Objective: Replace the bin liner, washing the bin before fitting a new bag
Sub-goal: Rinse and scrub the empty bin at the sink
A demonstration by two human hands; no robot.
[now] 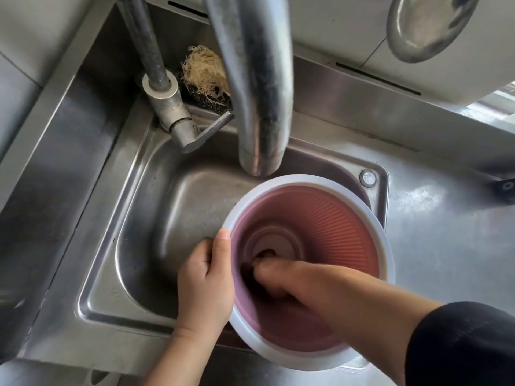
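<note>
Tilting over the steel sink [133, 218], the ribbed pink bin [320, 218] is gripped at its white rim by the left hand [206, 285] (right hand [273, 277] inside, fingers curled, grip unclear)

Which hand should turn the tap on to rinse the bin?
Probably the left hand: it grips the bin rim on the side nearer the tap lever. The right hand is deep inside the bin, scrubbing.

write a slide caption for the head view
Left hand grips the white-rimmed pink ribbed plastic bin over the steel sink while the right hand scrubs inside.
</note>
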